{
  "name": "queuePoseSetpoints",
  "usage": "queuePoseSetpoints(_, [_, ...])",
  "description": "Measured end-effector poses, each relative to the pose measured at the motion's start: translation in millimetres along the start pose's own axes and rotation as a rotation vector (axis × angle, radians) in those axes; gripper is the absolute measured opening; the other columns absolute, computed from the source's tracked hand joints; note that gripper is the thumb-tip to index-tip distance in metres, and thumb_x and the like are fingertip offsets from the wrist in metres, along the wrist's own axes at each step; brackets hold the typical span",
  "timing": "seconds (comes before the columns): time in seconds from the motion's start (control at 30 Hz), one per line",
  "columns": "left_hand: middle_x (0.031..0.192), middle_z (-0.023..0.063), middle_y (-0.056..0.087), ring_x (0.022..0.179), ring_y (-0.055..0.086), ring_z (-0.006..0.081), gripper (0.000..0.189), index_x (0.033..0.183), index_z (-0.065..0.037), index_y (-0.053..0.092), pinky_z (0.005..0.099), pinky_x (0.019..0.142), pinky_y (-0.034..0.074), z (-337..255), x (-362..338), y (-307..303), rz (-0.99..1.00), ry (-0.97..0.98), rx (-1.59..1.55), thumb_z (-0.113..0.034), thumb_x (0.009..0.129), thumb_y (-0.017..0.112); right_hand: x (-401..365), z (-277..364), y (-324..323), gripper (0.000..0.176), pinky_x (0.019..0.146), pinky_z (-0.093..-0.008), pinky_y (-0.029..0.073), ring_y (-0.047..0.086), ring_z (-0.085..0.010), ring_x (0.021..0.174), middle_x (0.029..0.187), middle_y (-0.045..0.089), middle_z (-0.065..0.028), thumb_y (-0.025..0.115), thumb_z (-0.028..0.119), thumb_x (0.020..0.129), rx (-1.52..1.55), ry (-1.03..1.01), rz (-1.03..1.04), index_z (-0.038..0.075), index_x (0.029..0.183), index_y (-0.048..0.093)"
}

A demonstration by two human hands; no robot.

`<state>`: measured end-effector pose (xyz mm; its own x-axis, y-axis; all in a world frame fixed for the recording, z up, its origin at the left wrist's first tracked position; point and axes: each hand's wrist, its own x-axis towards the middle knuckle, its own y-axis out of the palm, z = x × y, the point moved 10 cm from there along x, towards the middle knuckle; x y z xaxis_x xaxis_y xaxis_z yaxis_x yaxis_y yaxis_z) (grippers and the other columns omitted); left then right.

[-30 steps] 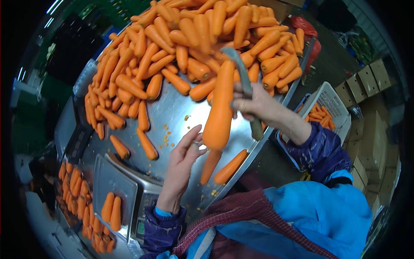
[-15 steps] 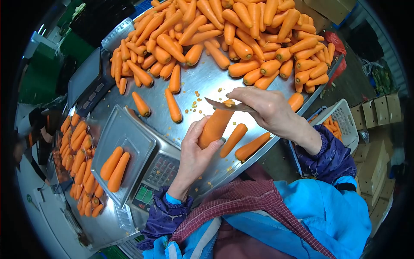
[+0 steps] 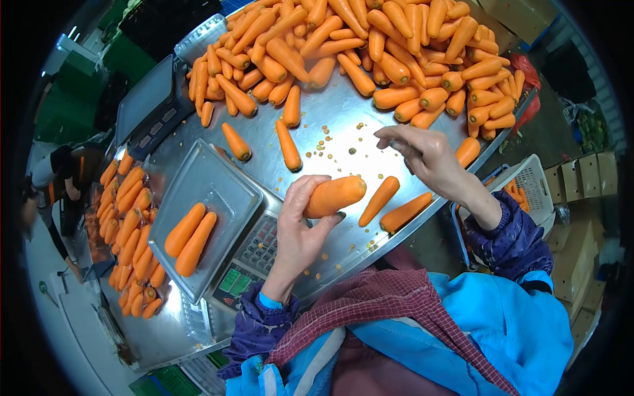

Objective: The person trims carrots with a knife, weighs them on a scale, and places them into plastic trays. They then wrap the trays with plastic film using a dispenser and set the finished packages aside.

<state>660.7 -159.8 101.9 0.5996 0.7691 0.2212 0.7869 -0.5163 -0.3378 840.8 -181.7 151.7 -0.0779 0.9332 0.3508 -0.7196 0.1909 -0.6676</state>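
My left hand [image 3: 297,224] is wrapped round a thick carrot [image 3: 335,197], its blunt top end pointing right, above the metal table [image 3: 264,155]. To the right, apart from that carrot, my right hand [image 3: 426,158] hovers over the table with its fingers curled. The paring knife seen in it a moment ago is hidden now, and no knife lies on the table. Below and between my hands are two loose carrots, a slim one [image 3: 379,201] and a thicker one [image 3: 406,212]. Small trimmed carrot bits [image 3: 323,140] are scattered beyond my left hand.
A large heap of carrots [image 3: 396,53] covers the table's far side. At left, a digital scale [image 3: 198,254] carries two carrots [image 3: 196,244]; bagged carrots [image 3: 135,244] lie beyond it. A second scale [image 3: 148,105] stands farther back. A white crate [image 3: 531,191] is at right.
My right hand has drawn away from the carrot's top, and the knife blade has gone from sight. The carrot in my left hand has tipped from upright towards the right.
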Motion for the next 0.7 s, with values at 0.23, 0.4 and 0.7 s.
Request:
queuePoseSetpoints(0.23, [0.114, 0.0101, 0.052, 0.109, 0.05, 0.0237, 0.052, 0.115, -0.004, 0.054, 0.0338, 0.093, 0.04, 0.8, 0.0, -10.6, -0.1, -0.02, 0.001, -0.001, 0.067, 0.073, -7.2, 65.7, 10.6, 0.031, 0.054, -0.0269, 0.051, 0.064, -0.0196, 0.069, 0.083, 0.063, -0.0045, 0.061, 0.006, 0.07, -0.297, -0.344, -0.053, 0.004, 0.101, 0.058])
queuePoseSetpoints(0.4, [0.114, 0.01, 0.052, 0.109, 0.05, 0.0232, 0.051, 0.114, -0.003, 0.054, 0.0338, 0.093, 0.04, 5.4, 0.0, -7.6, -0.11, -0.066, -0.057, -0.002, 0.067, 0.073, -6.0, 68.6, 7.9, 0.033, 0.051, -0.0265, 0.05, 0.063, -0.0177, 0.068, 0.082, 0.062, -0.0045, 0.061, 0.008, 0.07, -0.365, -0.352, -0.091, 0.003, 0.102, 0.057])
queuePoseSetpoints(0.7, [0.114, 0.0101, 0.051, 0.109, 0.05, 0.0231, 0.05, 0.113, -0.003, 0.054, 0.0341, 0.093, 0.04, -2.0, 5.5, 2.2, -0.065, 0.028, -0.036, 0.0, 0.067, 0.072, -5.0, -0.3, -3.0, 0.035, 0.057, -0.0304, 0.051, 0.064, -0.0264, 0.072, 0.084, 0.063, -0.0132, 0.056, -0.007, 0.071, -0.397, -0.11, -0.069, 0.001, 0.105, 0.058])
